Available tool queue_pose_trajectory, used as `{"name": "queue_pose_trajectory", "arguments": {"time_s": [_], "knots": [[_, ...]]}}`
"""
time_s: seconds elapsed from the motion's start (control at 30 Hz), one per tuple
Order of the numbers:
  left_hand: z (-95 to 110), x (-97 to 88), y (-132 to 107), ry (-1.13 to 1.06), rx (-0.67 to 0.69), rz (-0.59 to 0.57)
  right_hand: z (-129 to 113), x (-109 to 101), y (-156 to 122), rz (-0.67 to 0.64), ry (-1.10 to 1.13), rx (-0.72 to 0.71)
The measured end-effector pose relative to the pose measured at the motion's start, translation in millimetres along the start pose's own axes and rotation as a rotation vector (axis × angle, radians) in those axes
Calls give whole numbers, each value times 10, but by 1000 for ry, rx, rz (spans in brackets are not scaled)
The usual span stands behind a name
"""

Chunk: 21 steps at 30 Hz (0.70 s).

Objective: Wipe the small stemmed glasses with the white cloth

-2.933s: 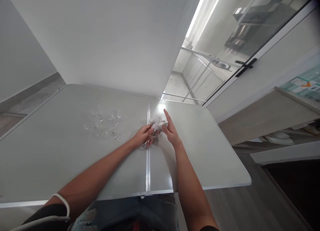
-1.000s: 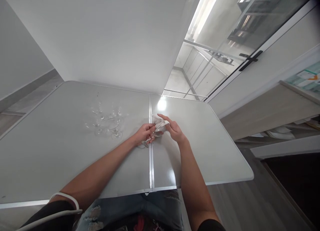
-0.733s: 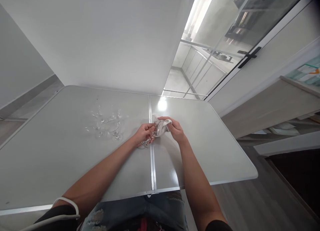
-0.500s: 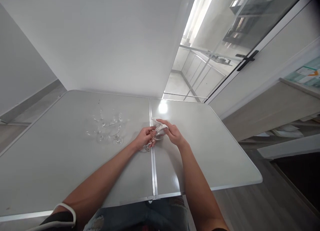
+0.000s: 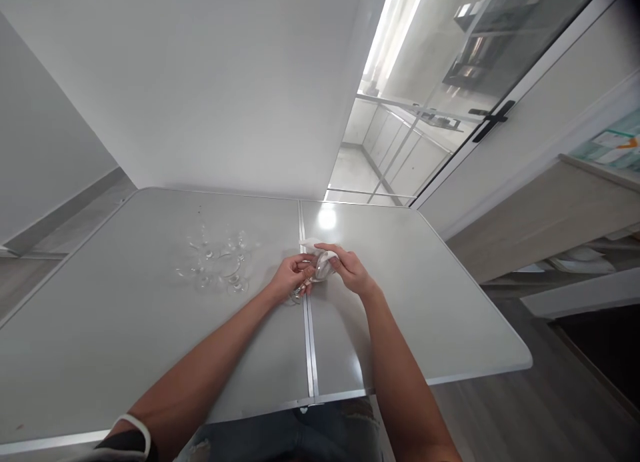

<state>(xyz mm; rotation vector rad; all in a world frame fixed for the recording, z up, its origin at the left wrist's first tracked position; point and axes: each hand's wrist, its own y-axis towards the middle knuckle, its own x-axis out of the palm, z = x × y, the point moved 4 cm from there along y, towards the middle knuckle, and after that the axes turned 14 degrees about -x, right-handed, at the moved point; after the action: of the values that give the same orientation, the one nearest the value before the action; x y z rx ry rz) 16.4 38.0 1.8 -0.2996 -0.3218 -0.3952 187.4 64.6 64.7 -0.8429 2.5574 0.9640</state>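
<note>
My left hand [image 5: 289,277] grips a clear stemmed glass [image 5: 306,282] by its stem and bowl, tilted over the seam in the middle of the grey table [image 5: 125,342]. My right hand [image 5: 349,269] presses a white cloth [image 5: 316,251] against the glass's bowl. Part of the cloth and the glass's rim are hidden by my fingers. To the left of my hands, several more clear stemmed glasses [image 5: 215,265] stand in a cluster on the table.
A white wall rises right behind the table. At the right stand a glass door with a black handle [image 5: 493,121] and a light wooden counter [image 5: 550,215]. Wood flooring lies past the table's right edge.
My right hand has kept shifting the cloth around the glass's bowl while my left hand holds the glass in the same spot. The view has tilted slightly.
</note>
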Motion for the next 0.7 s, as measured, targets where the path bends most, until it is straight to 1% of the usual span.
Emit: {"name": "queue_pose_trajectory", "arguments": {"time_s": [0.07, 0.13, 0.17, 0.2, 0.27, 0.33, 0.37, 0.4, 0.43, 0.5, 0.57, 0.6, 0.63, 0.7], "knots": [[-14, -15, 16, 3, 3, 19, -15, -53, -12, 109, 44, 3], [-32, -10, 24, 24, 8, -5, -27, -95, -26, 244, 99, 10], [-37, -4, 24, 33, 12, -22, -31, -100, -28, 279, 117, 12], [-40, 0, 21, 39, 15, -35, -34, -89, -24, 272, 124, 10], [-35, 0, 13, 43, 13, -39, -36, -34, -4, 160, 106, -4], [-18, -19, 6, 38, 6, 0, -24, 13, 12, 37, 61, -10], [-7, -30, 4, 36, 3, 27, -14, 21, 15, 10, 46, -6], [4, -39, 2, 34, 2, 51, -5, 18, 17, 11, 45, -2], [14, -45, 0, 30, 5, 72, 0, 7, 18, 39, 60, 2], [24, -40, -3, 23, 13, 82, 4, -29, 14, 156, 114, 10], [20, -12, -6, 24, 18, 43, 5, -51, 4, 266, 157, 18], [17, 2, -9, 26, 21, 19, 4, -44, 2, 274, 157, 17], [14, 13, -12, 29, 24, 1, 1, -27, 5, 244, 144, 13], [12, 13, -17, 37, 27, -6, -2, 27, 15, 113, 99, 0]]}}
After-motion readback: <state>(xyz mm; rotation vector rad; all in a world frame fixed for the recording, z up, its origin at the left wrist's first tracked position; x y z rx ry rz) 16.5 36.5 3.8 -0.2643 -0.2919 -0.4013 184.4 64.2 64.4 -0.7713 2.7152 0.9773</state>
